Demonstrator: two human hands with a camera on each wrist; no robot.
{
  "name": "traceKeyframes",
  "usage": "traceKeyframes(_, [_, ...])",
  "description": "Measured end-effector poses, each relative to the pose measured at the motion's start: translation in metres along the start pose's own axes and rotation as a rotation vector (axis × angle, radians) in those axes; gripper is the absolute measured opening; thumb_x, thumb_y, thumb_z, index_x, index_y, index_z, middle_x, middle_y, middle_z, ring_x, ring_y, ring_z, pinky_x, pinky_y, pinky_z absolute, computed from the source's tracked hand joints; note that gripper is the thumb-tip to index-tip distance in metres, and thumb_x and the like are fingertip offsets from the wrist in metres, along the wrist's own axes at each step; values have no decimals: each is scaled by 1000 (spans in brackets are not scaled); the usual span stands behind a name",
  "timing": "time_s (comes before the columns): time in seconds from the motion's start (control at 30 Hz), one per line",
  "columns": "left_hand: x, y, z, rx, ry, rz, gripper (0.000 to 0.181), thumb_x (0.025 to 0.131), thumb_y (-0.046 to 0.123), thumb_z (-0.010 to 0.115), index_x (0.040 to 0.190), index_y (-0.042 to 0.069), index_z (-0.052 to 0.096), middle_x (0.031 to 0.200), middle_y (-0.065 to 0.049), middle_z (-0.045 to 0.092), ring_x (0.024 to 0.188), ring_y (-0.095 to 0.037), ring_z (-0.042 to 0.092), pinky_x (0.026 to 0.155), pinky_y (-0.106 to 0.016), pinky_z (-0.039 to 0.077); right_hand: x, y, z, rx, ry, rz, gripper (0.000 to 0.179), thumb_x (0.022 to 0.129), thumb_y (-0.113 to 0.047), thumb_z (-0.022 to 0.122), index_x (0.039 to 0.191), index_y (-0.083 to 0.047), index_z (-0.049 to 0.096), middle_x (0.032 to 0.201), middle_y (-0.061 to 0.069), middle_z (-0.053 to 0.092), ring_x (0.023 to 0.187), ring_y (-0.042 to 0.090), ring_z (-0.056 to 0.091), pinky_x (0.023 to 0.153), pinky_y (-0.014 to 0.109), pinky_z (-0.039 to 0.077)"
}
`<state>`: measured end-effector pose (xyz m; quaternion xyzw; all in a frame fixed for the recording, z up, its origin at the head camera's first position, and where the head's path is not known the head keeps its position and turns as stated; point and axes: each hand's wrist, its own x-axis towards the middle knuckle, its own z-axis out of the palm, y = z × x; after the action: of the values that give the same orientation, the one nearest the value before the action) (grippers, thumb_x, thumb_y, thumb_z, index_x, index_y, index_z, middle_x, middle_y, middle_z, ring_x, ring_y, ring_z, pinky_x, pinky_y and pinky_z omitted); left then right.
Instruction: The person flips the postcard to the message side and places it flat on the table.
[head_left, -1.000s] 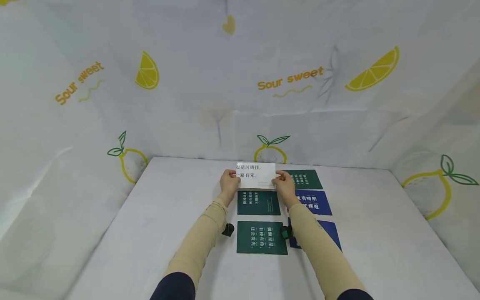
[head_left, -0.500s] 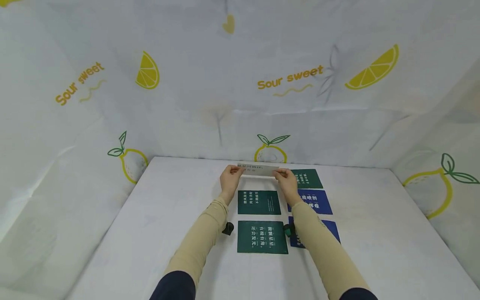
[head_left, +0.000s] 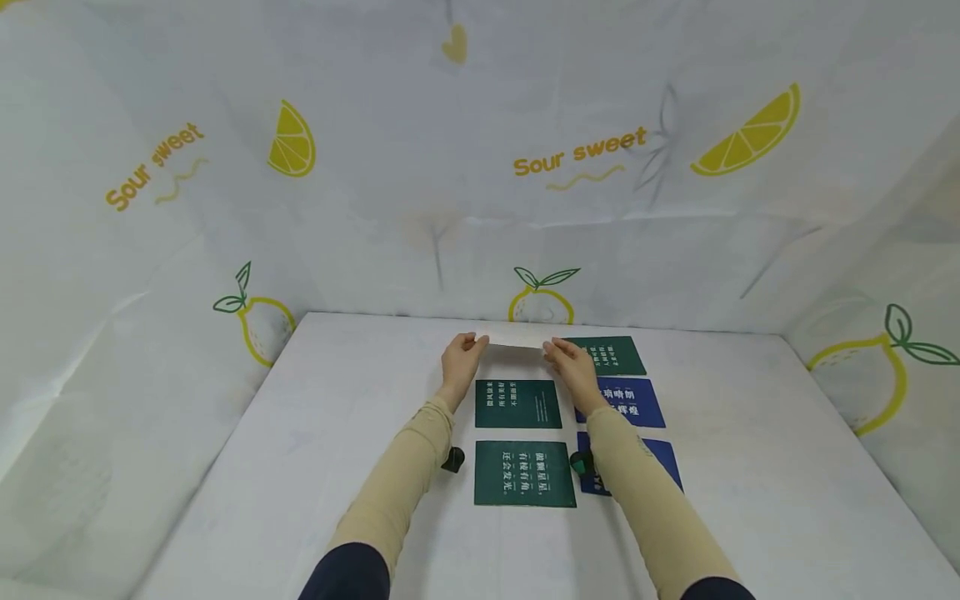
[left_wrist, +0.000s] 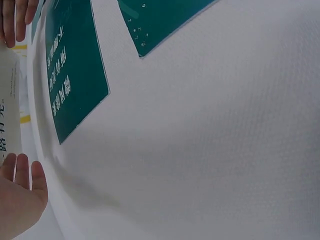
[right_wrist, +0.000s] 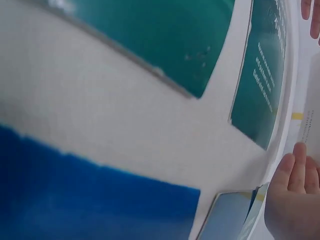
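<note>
Both hands hold a white card (head_left: 514, 352) with printed dark characters by its two short ends, above the far part of the table. My left hand (head_left: 460, 367) pinches its left end and my right hand (head_left: 573, 372) its right end. From the head it looks like a thin strip, tilted almost edge-on. Its lettering shows in the left wrist view, where the card (left_wrist: 10, 105) spans between the hands. Just nearer than the hands lies a green card (head_left: 517, 405) with white characters, and a second green card (head_left: 525, 475) lies below it.
Right of these, a column holds a far green card (head_left: 621, 357), a blue card (head_left: 633, 403) and a nearer blue card (head_left: 663, 457), partly covered by the right arm. The white table (head_left: 300, 467) meets a lemon-print cloth wall (head_left: 375, 250) at the back.
The white card has tipped from facing the head camera to nearly edge-on, its lower edge rising off the green card below. Both hands stay about where they were, still gripping it.
</note>
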<state>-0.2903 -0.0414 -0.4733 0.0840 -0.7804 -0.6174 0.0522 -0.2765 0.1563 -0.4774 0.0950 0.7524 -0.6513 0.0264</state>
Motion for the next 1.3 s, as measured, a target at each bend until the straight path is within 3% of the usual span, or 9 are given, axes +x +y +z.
traceKeyframes(0.23, [-2,-2,-1,112,-42,3,46,86,21,65,127,1,56,99,-9,60,89,-16,49,80,-29,45,4,5,-2,-40,-39,46,60,91,-24,59,144,-10,33,142,14,45,123,27,52,104,38,41])
traceKeyframes(0.37, [-2,-4,0,183,-57,12,46,85,18,66,126,0,56,90,-5,56,83,-14,47,77,-28,45,6,6,-2,-181,-33,35,60,91,-26,59,143,-9,35,138,16,48,118,26,53,103,39,41])
traceKeyframes(0.63, [0,-9,1,373,-120,33,47,85,18,65,126,-4,54,121,-19,61,114,-29,58,97,-41,46,5,7,-3,-539,-97,-72,57,93,-24,55,140,1,37,137,25,46,122,34,48,101,47,40])
traceKeyframes(0.87, [14,-34,12,535,-104,99,46,82,23,67,118,-5,58,114,-21,64,107,-31,61,89,-39,50,6,10,1,-687,-88,-109,44,91,-20,56,126,7,51,115,27,58,102,32,54,89,42,45])
traceKeyframes(1.0, [3,-24,11,514,-98,80,42,82,15,67,116,-7,58,113,-23,64,107,-35,60,91,-43,49,7,9,4,-724,-71,-127,30,90,-17,57,107,7,58,92,22,57,86,29,54,76,36,43])
traceKeyframes(1.07, [-2,-21,10,525,-87,93,40,83,13,66,116,-7,58,112,-24,64,106,-35,60,90,-43,49,7,9,5,-747,-76,-122,30,90,-17,57,107,8,58,93,21,58,88,30,56,77,35,44])
traceKeyframes(1.13, [-5,-18,10,549,-79,99,39,83,13,66,116,-7,58,113,-23,64,106,-35,60,91,-42,48,7,8,6,-766,-88,-104,38,91,-18,56,119,7,56,114,25,60,110,35,57,95,40,46])
traceKeyframes(1.2, [-7,-17,10,578,-73,108,38,84,14,65,115,-6,58,112,-22,64,105,-34,61,91,-41,49,8,8,6,-792,-92,-98,49,91,-18,56,131,8,47,134,25,49,126,38,45,104,47,38])
traceKeyframes(1.3, [-6,-15,10,586,-78,101,39,84,16,67,116,-5,58,114,-22,64,107,-33,60,92,-41,48,9,7,7,-809,-95,-79,52,92,-19,55,134,8,43,140,24,43,132,38,38,107,48,33])
